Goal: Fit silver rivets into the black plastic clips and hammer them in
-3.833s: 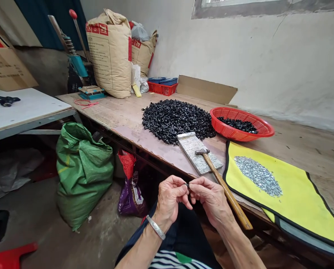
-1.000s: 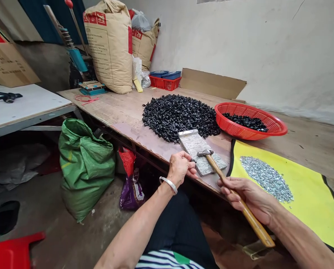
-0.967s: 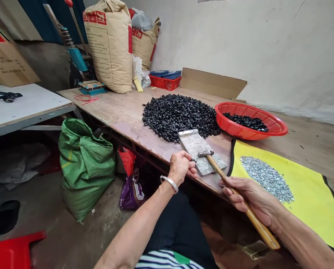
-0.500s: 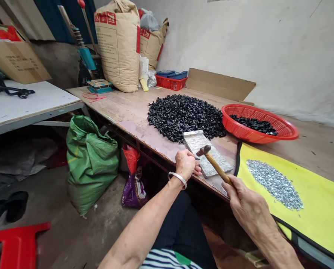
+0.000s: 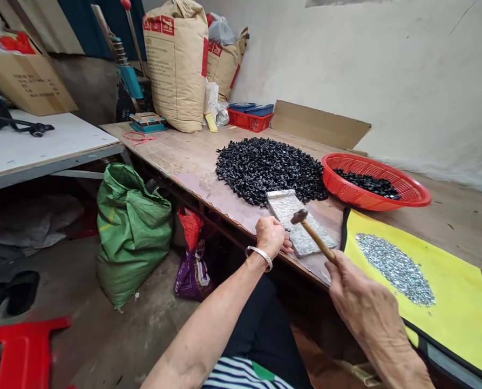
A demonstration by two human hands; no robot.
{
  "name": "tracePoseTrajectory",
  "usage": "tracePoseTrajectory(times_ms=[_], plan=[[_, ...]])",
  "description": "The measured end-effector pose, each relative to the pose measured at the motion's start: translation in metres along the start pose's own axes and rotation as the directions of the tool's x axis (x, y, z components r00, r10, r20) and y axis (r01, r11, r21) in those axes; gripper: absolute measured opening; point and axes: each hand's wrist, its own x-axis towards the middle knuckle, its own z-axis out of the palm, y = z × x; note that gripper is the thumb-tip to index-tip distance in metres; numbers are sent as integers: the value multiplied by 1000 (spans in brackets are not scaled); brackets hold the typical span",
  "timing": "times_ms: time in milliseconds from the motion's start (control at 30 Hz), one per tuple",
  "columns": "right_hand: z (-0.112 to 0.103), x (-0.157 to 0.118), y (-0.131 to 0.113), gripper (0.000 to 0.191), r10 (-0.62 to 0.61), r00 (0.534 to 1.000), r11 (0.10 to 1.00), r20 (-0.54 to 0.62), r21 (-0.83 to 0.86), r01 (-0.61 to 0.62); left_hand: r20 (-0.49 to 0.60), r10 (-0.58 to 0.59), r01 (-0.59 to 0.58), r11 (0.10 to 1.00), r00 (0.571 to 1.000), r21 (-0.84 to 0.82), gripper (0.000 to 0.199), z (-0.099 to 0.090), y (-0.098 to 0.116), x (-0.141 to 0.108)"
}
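Observation:
My left hand (image 5: 271, 236) rests at the near edge of a speckled stone slab (image 5: 285, 208) and pinches a small black piece with a metal bit (image 5: 287, 229) on the slab. My right hand (image 5: 366, 302) grips the wooden handle of a small hammer (image 5: 316, 235). The steel hammer head (image 5: 299, 216) is raised just above the slab, close to the pinched piece. A heap of black ribbed parts (image 5: 265, 170) lies beyond the slab. Silver studs (image 5: 394, 269) are spread on a yellow mat (image 5: 447, 292) to my right.
A red plastic basket (image 5: 346, 186) holding black parts sits on the bench beyond the mat. Kraft sacks (image 5: 176, 70) lean against the wall. A green woven sack (image 5: 131, 237) and a purple bag (image 5: 192, 275) stand below the bench edge.
The hammer has left the slab and is now in my right hand, its head raised. My hands have moved apart, and my left hand has brought the small piece down onto the slab.

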Motion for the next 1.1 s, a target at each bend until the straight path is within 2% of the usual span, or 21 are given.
tracePoseTrajectory(times_ms=[100,200,267,333,367,433,533,567,600,667,733,767,867,900,933,1033,1067,1100], plan=[[-13,3,3,29,60,990,995,-125,92,-49,13,-17,17,1000,1000,5,20,-1,1,-1],[-11,1,-4,34,129,968,982,-218,163,-94,16,-17,17,1000,1000,9,20,-1,0,0],[-2,-3,-9,31,96,984,990,-149,113,-79,8,-6,6,1000,1000,11,20,-1,-1,1],[4,-3,-12,27,36,999,999,-24,39,-36,2,-1,1,1000,1000,17,19,-2,-1,2],[4,-3,-11,27,23,1000,1000,-7,15,-23,2,-4,4,1000,1000,21,19,-2,-1,2],[0,0,-9,28,54,993,998,-105,20,-52,6,-16,16,999,1000,28,19,-2,-1,2],[-6,2,-9,33,155,932,987,-326,87,-134,10,-24,23,999,1000,30,19,-2,-1,3],[-5,1,-10,34,152,927,988,-343,89,-129,10,-21,21,999,1000,30,19,-2,-1,3],[-2,-1,-11,33,126,937,992,-327,68,-109,8,-18,18,999,1000,31,19,-2,-1,3],[5,-5,-13,29,29,979,999,-203,-11,-32,2,-12,12,999,1000,36,19,-2,-1,2],[10,-7,-14,28,-25,995,998,-98,-51,20,1,-10,10,999,1000,41,20,-2,0,2],[10,-8,-14,28,-14,994,999,-108,-44,9,3,-9,9,999,1000,44,20,-2,0,1],[6,-8,-15,31,81,953,997,-292,16,-80,14,-5,5,999,1000,49,20,-2,0,1],[5,-8,-16,33,92,945,996,-314,13,-93,14,-3,2,999,1000,50,20,-2,-1,1],[5,-8,-18,31,82,952,996,-296,-9,-88,11,0,0,999,1000,51,20,-2,-1,1],[5,-9,-20,25,22,994,997,-110,-75,-30,3,1,-1,998,1000,55,19,-2,-2,2],[5,-9,-21,25,18,995,997,-94,-75,-25,3,-2,2,998,1000,56,18,-2,-2,2],[5,-9,-21,26,37,991,997,-128,-62,-45,6,-5,5,998,1000,58,18,-2,-2,2]])
